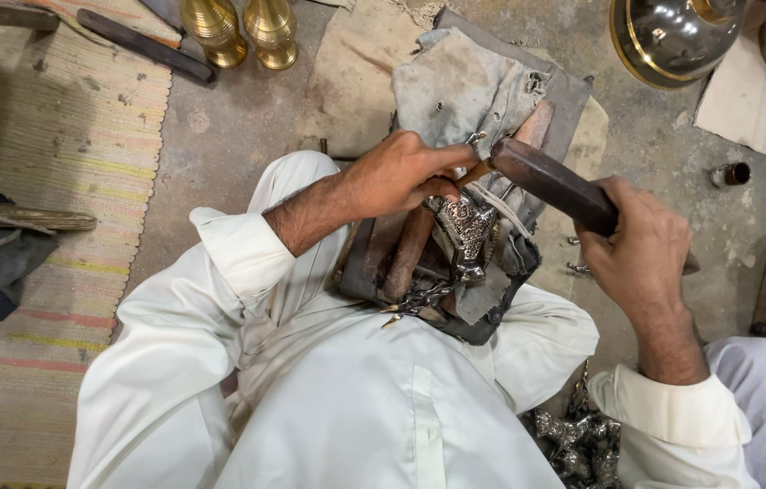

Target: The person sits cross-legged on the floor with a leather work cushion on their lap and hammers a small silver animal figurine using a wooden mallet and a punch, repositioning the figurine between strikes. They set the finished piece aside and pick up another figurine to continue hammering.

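I sit on the floor in white clothes. My left hand [405,172] pinches a thin metal punch [475,169] and holds its tip on an ornate silver-coloured metal piece [466,228]. That piece rests on a dark block [419,263] wrapped in grey cloth between my knees. My right hand [641,249] grips a dark wooden mallet [550,184], and the mallet's head sits right at the top of the punch.
A grey cloth [460,86] lies beyond the block. Two brass vessels [242,32] stand at the top, a polished metal bowl [673,36] at top right. A striped mat [57,181] covers the left. More embossed silver pieces [578,444] lie by my right side.
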The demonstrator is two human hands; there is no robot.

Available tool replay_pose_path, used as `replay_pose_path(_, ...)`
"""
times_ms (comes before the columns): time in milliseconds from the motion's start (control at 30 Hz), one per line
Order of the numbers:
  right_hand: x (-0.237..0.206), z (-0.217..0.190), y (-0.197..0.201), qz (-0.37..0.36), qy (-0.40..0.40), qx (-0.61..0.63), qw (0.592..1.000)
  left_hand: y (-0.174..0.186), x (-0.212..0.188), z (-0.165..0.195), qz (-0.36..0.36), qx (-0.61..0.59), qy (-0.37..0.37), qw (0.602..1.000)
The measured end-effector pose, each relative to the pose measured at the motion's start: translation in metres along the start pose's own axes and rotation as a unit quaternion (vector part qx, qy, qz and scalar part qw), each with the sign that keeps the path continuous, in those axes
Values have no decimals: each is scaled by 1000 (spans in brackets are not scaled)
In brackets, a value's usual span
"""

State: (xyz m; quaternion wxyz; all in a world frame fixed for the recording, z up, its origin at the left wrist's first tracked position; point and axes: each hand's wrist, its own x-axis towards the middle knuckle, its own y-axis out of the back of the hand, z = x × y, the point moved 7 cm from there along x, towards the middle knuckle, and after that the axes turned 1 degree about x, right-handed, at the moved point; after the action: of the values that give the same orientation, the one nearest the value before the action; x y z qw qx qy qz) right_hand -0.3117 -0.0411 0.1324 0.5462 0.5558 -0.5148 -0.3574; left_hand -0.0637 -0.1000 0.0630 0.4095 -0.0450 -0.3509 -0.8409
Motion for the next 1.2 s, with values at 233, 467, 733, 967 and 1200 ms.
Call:
replay_pose_path(233,-9,-3,12,96,30,-61,993,1,-1,7,26,31,-11,999)
replay_pose_path(467,-6,7,8,84,20,44,995,-3,-2,4,25,23,-15,999)
replay_pose_path(733,-10,-2,13,60,62,-64,994,-3,-3,5,30,24,-9,999)
replay_pose_path(967,-8,0,16,100,51,7,994,-5,-1,1,15,24,3,1000)
replay_pose_path(1200,-4,1,15,100,-42,102,989,-2,0,4,21,30,-23,999)
